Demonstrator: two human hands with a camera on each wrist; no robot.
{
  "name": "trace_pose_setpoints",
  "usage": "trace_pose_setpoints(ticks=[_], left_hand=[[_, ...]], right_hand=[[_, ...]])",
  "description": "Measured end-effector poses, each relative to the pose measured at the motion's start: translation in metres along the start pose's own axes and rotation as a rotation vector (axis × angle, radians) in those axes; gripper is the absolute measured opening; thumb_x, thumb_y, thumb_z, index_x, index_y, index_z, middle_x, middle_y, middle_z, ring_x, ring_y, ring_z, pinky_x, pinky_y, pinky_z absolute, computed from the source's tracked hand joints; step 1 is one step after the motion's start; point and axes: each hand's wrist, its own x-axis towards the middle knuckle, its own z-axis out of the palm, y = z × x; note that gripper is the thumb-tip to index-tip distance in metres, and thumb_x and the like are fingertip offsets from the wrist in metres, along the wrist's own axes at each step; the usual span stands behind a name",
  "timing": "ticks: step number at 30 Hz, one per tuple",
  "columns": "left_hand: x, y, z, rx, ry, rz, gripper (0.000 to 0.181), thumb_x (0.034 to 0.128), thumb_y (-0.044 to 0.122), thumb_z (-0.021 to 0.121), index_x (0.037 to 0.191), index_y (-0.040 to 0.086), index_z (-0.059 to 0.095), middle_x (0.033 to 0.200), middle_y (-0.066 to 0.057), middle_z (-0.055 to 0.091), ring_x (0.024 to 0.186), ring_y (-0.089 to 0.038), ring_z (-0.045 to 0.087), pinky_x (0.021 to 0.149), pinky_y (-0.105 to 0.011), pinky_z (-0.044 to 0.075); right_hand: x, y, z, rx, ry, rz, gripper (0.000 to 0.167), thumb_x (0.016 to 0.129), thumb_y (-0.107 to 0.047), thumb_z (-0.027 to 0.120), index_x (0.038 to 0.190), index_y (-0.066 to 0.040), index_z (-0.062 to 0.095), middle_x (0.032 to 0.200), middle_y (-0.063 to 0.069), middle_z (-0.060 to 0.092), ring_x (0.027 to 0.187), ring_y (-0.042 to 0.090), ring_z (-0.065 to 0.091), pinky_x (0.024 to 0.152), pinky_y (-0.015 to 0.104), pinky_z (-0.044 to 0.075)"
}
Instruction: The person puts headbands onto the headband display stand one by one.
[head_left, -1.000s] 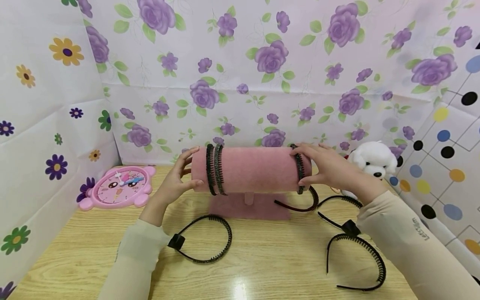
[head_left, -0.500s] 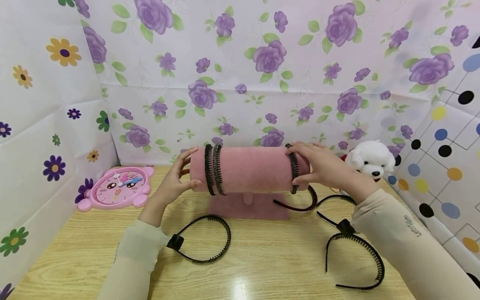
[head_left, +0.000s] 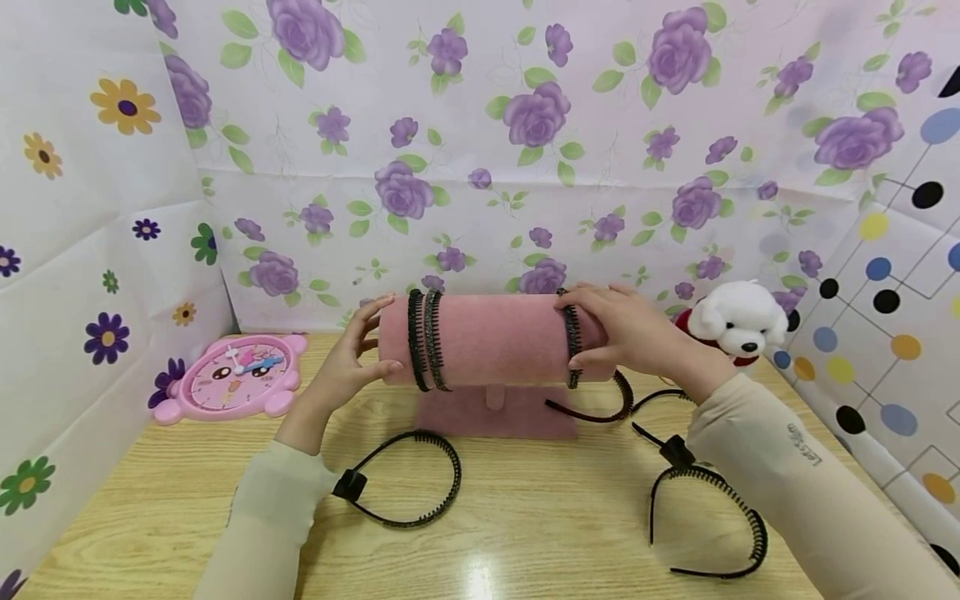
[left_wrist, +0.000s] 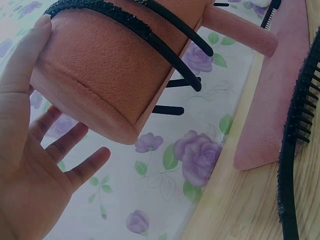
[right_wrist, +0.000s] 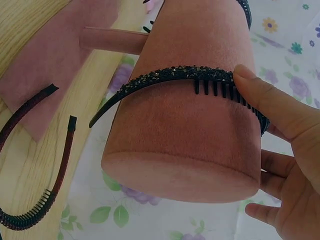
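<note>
- The right hand [head_left: 641,333] pinches a black, glittery, toothed plastic headband [head_left: 573,337] near the right end of a pink velvety horizontal roll [head_left: 498,337]; its thumb shows in front, while some fingertips are hidden behind the roll.
- The left hand [head_left: 347,362] holds the roll's left end between thumb and fingers; in the left wrist view three fingers spread past the end, and the rest of its grip is out of sight.
- A beige right sleeve [head_left: 795,483] and forearm cover part of a black headband with a square black piece [head_left: 651,436] at the right; the sleeve's small lettering is hard to read.
- A white plush dog [head_left: 738,321] sits behind that forearm, which hides its lower body.
- A dark red toothed headband [head_left: 600,418] lies at the base's right, partly behind the roll, and the right wrist view cuts it off.
- The roll stands on a pink post and flat base [head_left: 457,414] and bears three headbands: the pinched one, plus a black pair [head_left: 425,342] side by side near the left end.
- The pale wooden table [head_left: 555,517] carries the base, a black headband with a black block [head_left: 460,477] front left, a plain black toothed headband [head_left: 762,546] front right, and a pink animal-shaped clock [head_left: 236,387].
</note>
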Motion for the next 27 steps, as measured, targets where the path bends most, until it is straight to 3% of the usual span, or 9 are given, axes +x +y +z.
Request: trace_pose_setpoints(ticks=[7,27], left_hand=[[0.000,-0.001,0.000,0.000,0.005,-0.003,0.080,0.0839,0.005,0.071,0.150,0.014,0.027,0.160,-0.008,0.018,0.142,-0.040,0.025,0.105,-0.057,0.031],[0.000,-0.003,0.000,-0.001,0.002,-0.003,0.081,0.0834,0.002,0.070,0.150,0.014,0.026,0.160,-0.007,0.019,0.142,-0.038,0.025,0.105,-0.053,0.031]], right_hand=[[0.004,-0.006,0.001,0.030,-0.030,0.024,0.071,0.074,-0.036,0.082,0.134,-0.018,0.050,0.145,0.016,0.048,0.135,0.035,0.043,0.116,0.057,0.019],[0.015,-0.015,0.005,0.006,-0.041,0.009,0.072,0.074,-0.039,0.081,0.136,-0.019,0.049,0.144,0.011,0.049,0.137,0.032,0.041,0.117,0.054,0.019]])
